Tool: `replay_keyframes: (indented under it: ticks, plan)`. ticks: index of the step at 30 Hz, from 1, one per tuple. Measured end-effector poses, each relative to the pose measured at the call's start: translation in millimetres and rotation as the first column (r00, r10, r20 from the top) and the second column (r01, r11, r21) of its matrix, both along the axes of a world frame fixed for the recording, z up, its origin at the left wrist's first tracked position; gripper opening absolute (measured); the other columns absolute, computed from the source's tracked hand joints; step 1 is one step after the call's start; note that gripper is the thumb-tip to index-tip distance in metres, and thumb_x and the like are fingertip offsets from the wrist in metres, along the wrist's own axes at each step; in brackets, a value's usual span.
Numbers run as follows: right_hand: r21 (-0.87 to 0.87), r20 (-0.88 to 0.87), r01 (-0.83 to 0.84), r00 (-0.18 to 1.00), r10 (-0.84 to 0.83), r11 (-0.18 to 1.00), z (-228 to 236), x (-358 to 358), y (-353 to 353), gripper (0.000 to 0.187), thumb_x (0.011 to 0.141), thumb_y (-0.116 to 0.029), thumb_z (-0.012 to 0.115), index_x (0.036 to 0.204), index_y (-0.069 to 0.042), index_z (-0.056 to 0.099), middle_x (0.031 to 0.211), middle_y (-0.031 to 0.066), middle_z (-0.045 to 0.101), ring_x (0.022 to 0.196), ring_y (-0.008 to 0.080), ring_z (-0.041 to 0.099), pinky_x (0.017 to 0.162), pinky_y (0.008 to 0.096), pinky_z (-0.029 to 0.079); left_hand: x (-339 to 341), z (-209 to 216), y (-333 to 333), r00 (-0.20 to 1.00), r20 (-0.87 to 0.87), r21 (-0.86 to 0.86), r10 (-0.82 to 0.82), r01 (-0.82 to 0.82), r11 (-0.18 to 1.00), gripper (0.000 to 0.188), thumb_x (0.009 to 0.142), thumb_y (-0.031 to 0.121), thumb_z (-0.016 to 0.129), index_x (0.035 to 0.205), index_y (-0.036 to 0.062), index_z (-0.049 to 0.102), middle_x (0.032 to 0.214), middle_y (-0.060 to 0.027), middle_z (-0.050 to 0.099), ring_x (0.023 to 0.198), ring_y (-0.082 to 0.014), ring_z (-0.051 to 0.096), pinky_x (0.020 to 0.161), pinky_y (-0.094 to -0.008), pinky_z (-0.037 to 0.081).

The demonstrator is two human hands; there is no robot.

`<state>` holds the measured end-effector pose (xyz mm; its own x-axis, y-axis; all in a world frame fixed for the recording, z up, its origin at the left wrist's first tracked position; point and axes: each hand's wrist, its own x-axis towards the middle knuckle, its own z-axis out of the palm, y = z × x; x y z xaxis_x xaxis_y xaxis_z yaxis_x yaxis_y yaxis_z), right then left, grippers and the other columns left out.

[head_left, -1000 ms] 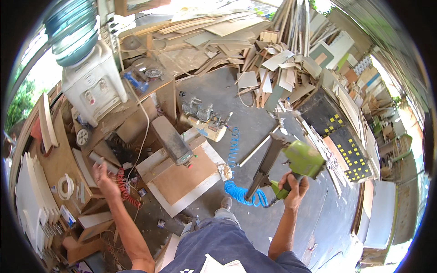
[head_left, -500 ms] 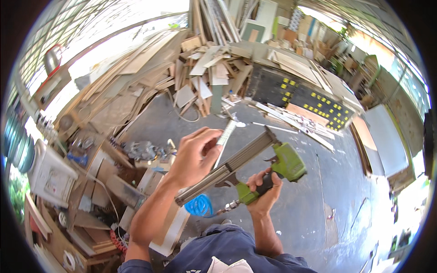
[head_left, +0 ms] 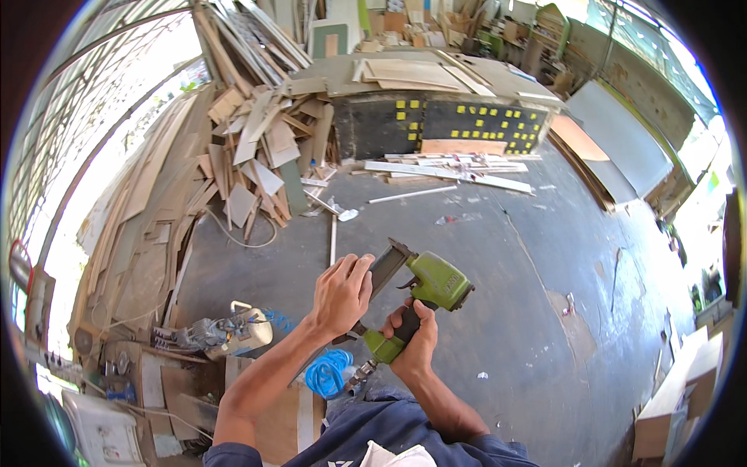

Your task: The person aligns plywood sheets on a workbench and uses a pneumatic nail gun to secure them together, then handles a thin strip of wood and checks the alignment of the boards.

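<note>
A green pneumatic nail gun (head_left: 440, 280) is held in front of my body, tilted, its nose up. My right hand (head_left: 418, 342) wraps round its black grip. A metal fitting (head_left: 361, 375) at the grip's lower end sits by a coiled blue air hose (head_left: 326, 373). My left hand (head_left: 341, 297) is closed over the gun's long dark magazine (head_left: 386, 269), fingers bent round it and covering its middle. No nail strip shows; the left fingers may hide one.
Scrap boards (head_left: 268, 148) are heaped at the far left. Behind stands a black workbench (head_left: 373, 128) with yellow squares, white strips (head_left: 459, 173) along its foot. An air compressor (head_left: 247, 331) sits at left. Large sheets (head_left: 622, 140) lean at the right. A wooden box (head_left: 661, 416) is near right.
My left hand held a pale nail strip above the magazine; now it lies over the magazine and the strip is out of sight. The gun moved left and down, and the view turned right.
</note>
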<state>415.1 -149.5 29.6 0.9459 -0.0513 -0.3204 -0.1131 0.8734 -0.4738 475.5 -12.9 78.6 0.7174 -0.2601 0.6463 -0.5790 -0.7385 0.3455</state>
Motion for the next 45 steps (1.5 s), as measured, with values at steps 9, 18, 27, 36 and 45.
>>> replay_keyframes:
  ticks: [9,18,27,36,45]
  plan:
    - [-0.169,0.006,0.093,0.996,-0.093,0.981,-15,112,-3,0.025,0.089,-0.032,0.053,0.097,-0.009,0.049,0.066,0.0059,0.048,0.055,0.0203,0.05,0.059,0.0353,0.045,126,-35,-5,0.982,-0.059,0.203,-0.177,0.186,0.962,0.03,0.081,0.01,0.067,0.109,0.0002,0.063,0.089,-0.0103,0.057,0.08,-0.026,0.059,0.067,-0.0382,0.05]
    - [-0.085,-0.109,0.176,0.977,-0.185,0.981,-21,236,6,0.025,0.091,-0.031,0.052,0.097,-0.007,0.05,0.065,0.0066,0.051,0.054,0.0209,0.052,0.057,0.0356,0.046,266,-31,6,0.935,-0.196,0.356,-0.296,0.349,0.867,0.055,0.095,0.043,0.051,0.13,0.0,0.054,0.12,-0.0225,0.046,0.101,-0.0366,0.055,0.089,-0.0412,0.047]
    - [0.042,-0.361,0.353,0.878,-0.316,0.935,-60,335,-58,0.022,0.09,-0.034,0.056,0.092,-0.013,0.048,0.065,0.0037,0.05,0.054,0.0196,0.049,0.058,0.0358,0.043,390,-33,60,0.393,-0.782,-0.317,-0.484,0.418,0.851,0.057,0.1,0.049,0.038,0.127,0.0024,0.057,0.105,-0.0156,0.062,0.093,-0.0262,0.061,0.077,-0.0341,0.048]
    - [0.113,-0.496,0.334,0.835,-0.238,0.936,-89,456,-149,0.02,0.089,-0.03,0.058,0.091,-0.013,0.048,0.066,0.0045,0.051,0.054,0.0189,0.05,0.055,0.035,0.045,431,-104,-22,0.286,-0.769,-0.64,-0.572,-0.357,0.681,0.063,0.101,0.048,0.034,0.097,-0.0069,0.065,0.076,-0.0106,0.065,0.064,-0.0146,0.061,0.06,-0.026,0.046]
    - [0.026,-0.482,0.225,0.856,-0.185,0.974,-58,567,-229,0.022,0.088,-0.031,0.058,0.091,-0.012,0.048,0.066,0.0052,0.05,0.053,0.0192,0.05,0.054,0.0363,0.045,520,-109,-116,0.417,-0.754,-0.653,-0.508,-0.566,0.503,0.06,0.1,0.047,0.031,0.091,-0.0029,0.063,0.07,-0.0099,0.064,0.059,-0.0158,0.06,0.054,-0.026,0.043]
